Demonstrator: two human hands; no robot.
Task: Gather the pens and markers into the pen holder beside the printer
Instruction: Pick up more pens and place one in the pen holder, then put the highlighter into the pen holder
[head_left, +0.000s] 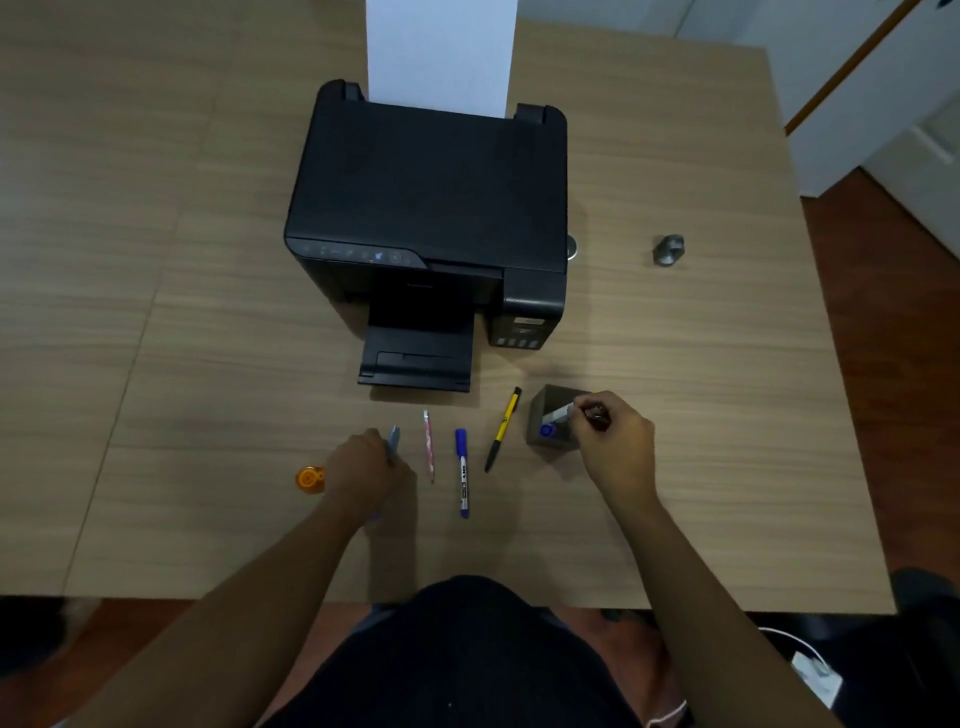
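A grey square pen holder stands on the table right of the printer's front. My right hand is over it, fingers closed on a white marker with a blue cap that points down into the holder. My left hand lies on the table with its fingers closed around a grey-blue pen. Between the hands lie a pink pencil, a blue-capped white marker and a yellow-and-black pen.
The black printer sits mid-table with a white sheet standing in its rear feed and its output tray extended. An orange round object lies left of my left hand. A small grey metal piece sits far right.
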